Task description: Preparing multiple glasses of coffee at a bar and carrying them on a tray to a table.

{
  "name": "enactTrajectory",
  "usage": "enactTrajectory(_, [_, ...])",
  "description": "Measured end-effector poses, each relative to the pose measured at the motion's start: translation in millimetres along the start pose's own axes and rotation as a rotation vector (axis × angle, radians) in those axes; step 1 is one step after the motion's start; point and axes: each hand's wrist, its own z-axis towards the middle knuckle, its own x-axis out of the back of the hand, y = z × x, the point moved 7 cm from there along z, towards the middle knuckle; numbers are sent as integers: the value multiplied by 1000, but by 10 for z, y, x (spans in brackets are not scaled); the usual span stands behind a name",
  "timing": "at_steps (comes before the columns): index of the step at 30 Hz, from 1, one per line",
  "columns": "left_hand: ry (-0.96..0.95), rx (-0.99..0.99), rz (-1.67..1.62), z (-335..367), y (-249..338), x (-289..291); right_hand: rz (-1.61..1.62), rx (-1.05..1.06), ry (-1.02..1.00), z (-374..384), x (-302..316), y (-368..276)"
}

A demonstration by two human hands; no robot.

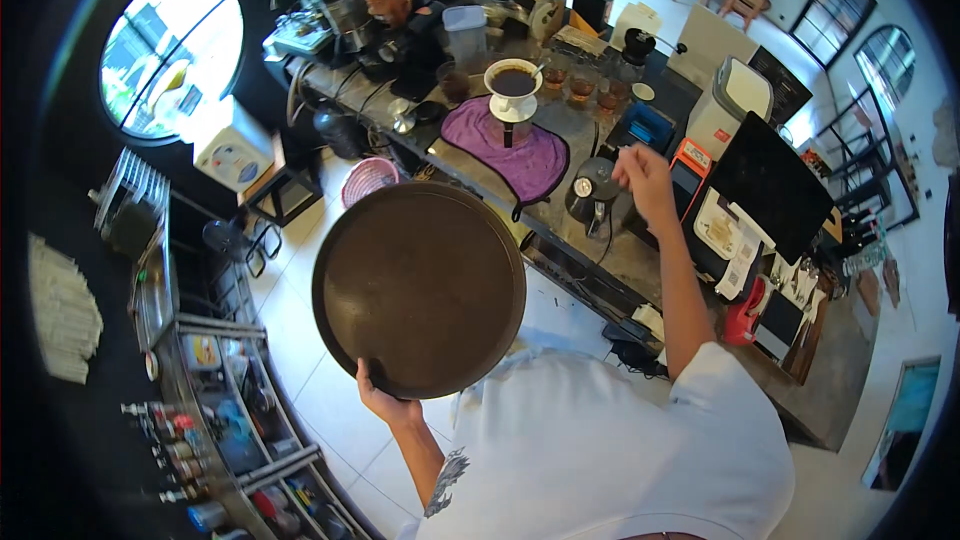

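My left hand point(385, 402) grips a round brown serving tray point(420, 285) by its near rim, thumb on top and fingers underneath. The tray is tilted toward me, with nothing on it. Above the counter, my right hand point(645, 182) is raised with its fingers curled in; I see nothing in them. Just left of that hand stands a dark gooseneck kettle point(592, 190). Farther back, a white dripper point(510, 108) with dark coffee in its filter sits on a glass server point(508, 133). A purple cloth point(535, 162) lies under the server.
Small glasses point(581, 88) of brown drink stand behind the dripper. An orange card terminal point(690, 162), a black monitor point(770, 190) and a white bin-like container point(735, 105) crowd the counter's right side. A pink basket point(368, 180) is beyond the tray; shelves point(240, 410) line the left.
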Motion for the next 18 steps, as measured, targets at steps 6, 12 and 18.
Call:
enactTrajectory(6, [-57, 82, 60, 1173, 49, -699, -858, 142, 228, 1133, 228, 594])
enactTrajectory(12, [-75, 187, 111, 1838, 110, -1158, -966, -260, 192, 1927, 287, 1283])
enactTrajectory(18, [-100, 248, 13, 1971, -142, -1499, -1277, -629, -60, 2271, 276, 1819])
